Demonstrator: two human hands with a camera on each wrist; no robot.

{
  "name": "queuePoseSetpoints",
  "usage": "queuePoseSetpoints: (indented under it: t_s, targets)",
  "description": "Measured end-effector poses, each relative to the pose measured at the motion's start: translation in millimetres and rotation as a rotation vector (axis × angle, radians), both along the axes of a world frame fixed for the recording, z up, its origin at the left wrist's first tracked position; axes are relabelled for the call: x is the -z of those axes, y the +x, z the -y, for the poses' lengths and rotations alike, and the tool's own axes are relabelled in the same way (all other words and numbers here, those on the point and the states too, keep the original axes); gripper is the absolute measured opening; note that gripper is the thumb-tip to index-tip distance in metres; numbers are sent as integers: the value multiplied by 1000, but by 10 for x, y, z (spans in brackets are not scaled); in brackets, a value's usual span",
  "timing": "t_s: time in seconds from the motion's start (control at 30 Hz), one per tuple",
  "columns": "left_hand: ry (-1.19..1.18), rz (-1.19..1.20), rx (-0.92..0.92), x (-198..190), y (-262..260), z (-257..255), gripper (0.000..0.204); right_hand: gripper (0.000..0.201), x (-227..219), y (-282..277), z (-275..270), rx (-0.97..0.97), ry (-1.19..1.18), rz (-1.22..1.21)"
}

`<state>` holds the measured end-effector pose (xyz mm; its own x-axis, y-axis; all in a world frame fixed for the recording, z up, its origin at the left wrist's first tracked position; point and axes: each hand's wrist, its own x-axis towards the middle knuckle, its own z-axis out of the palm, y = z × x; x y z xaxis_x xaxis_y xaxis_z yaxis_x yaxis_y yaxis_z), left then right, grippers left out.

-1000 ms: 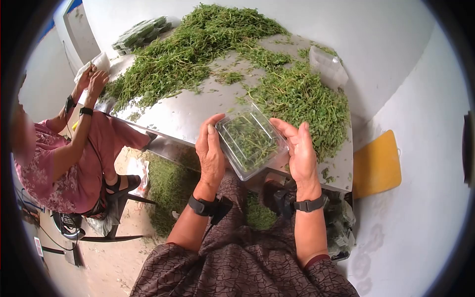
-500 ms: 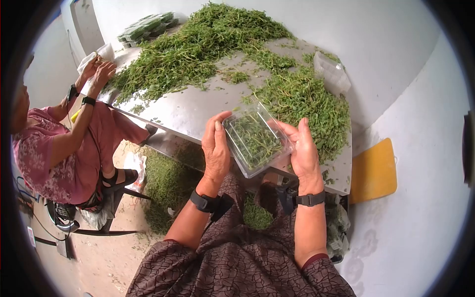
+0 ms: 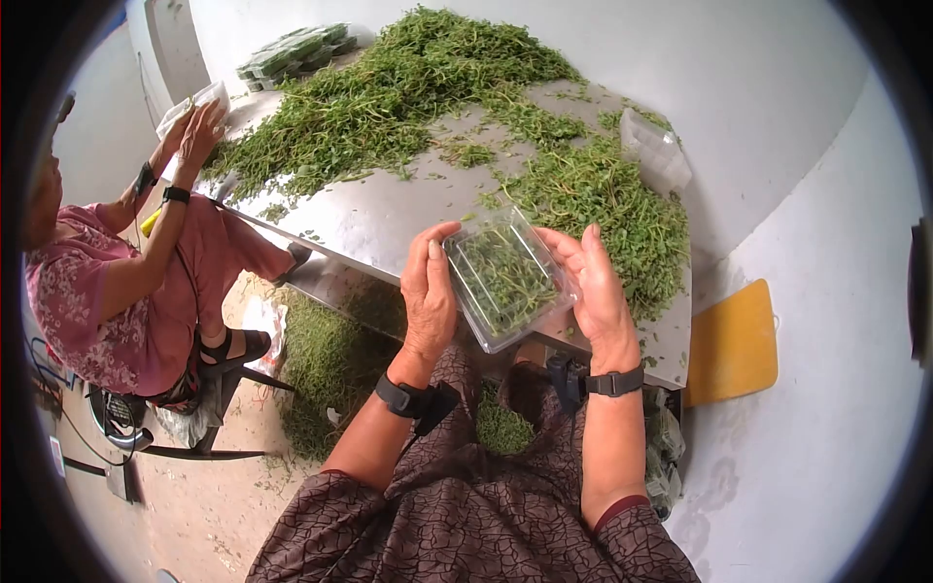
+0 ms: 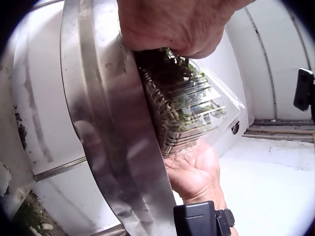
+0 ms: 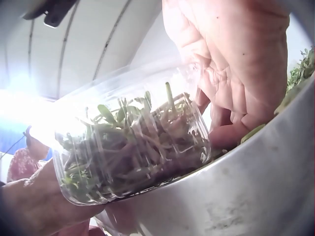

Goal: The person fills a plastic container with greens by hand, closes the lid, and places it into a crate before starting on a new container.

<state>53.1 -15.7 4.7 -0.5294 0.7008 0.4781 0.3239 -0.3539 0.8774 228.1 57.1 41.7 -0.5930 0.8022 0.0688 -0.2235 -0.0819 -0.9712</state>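
Observation:
A clear plastic clamshell box with leafy green stems inside is held between my two hands, tilted, over the near edge of the metal table. My left hand grips its left side, thumb along the lid's edge. On the opposite side, my right hand holds the box with its fingers at the far corner, the thumb pointing up and off the lid. Curled right fingers show against the box wall in the right wrist view. From the left wrist, the greens press against the ribbed side.
Heaps of loose greens cover much of the metal table. Stacked filled boxes stand at the back left, empty clear containers at right. Another person sits at left. A yellow board leans beside the table.
The box and both my hands have shifted slightly right and down in the head view, still together. The other person's fingers have straightened over the white container.

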Motion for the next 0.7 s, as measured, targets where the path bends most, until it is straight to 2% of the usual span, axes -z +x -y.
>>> queuePoseSetpoints:
  t_s: [0.07,0.2,0.27,0.4,0.5,0.57,0.7]
  targets:
    - [13,10,-8,-9,9,1,33,77,-16,3,15,4,-54,-31]
    - [3,1,-11,12,6,-14,38,77,13,10,6,32,-49,-22]
    - [29,-31,-29,23,4,-26,39,78,17,33,-2,-36,-100,-23]
    - [-1,-3,-32,8,9,-15,33,77,-14,16,38,-15,-80,-1]
    - [15,-20,-32,3,12,-17,33,73,59,29,21,17,-48,9]
    - [33,-19,-37,3,15,-20,33,68,160,33,-23,103,95,40]
    - [-24,-25,-47,-29,11,9,33,56,150,51,47,194,123,14]
